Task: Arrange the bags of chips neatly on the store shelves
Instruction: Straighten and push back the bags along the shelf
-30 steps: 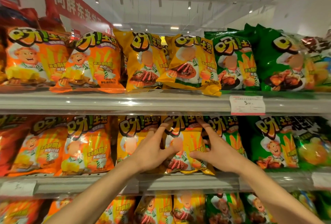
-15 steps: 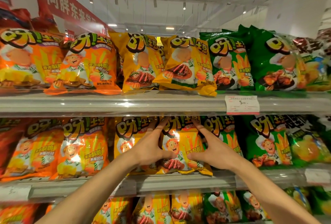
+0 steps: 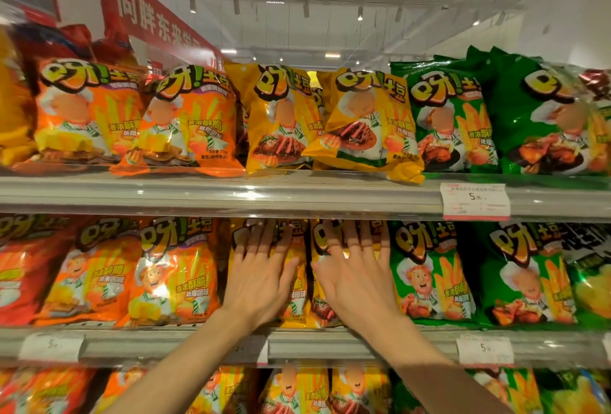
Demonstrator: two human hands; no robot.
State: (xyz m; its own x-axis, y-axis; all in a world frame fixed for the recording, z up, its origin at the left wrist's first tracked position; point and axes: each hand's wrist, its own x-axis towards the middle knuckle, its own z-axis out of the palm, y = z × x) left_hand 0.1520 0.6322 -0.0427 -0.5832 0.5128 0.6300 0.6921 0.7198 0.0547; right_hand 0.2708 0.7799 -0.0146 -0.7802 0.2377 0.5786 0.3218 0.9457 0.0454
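Two yellow chip bags stand side by side on the middle shelf (image 3: 330, 346). My left hand (image 3: 261, 276) lies flat with fingers spread on the left yellow bag (image 3: 297, 288). On the right yellow bag (image 3: 319, 306) my right hand (image 3: 355, 276) presses the same way, palm down. Neither hand grips anything. On the top shelf (image 3: 231, 195) two more yellow bags stand; the right one (image 3: 367, 126) leans, its corner hanging over the shelf edge.
Orange bags (image 3: 175, 271) fill the shelves to the left, green bags (image 3: 429, 274) to the right. Price tags (image 3: 474, 200) hang on the shelf rails. A lower shelf holds more bags (image 3: 297, 390). A red banner (image 3: 148, 13) hangs at upper left.
Both hands went from pinching the sides of one yellow bag to lying flat with spread fingers on two neighbouring yellow bags. The view moved closer to the shelf.
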